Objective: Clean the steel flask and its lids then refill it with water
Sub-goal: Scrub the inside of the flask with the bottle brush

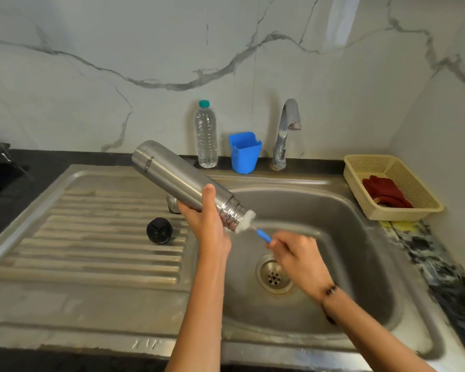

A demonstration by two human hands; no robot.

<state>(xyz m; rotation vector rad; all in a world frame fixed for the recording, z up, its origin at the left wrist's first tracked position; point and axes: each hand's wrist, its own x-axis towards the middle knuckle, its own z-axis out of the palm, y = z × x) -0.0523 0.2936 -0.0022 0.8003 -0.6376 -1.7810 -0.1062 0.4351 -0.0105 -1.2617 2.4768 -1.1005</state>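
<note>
Head camera looks down, close over sink (360, 200).

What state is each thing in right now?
Steel flask: uncapped, tilted, mouth over basin, held by left hand.
Blue-handled bottle brush: bristles at flask mouth, gripped by right hand.
Black round lid: off, on drainboard.
Chrome tap: not running.

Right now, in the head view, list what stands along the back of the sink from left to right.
plastic water bottle → blue plastic cup → tap → cream basket holding a red cloth
</note>
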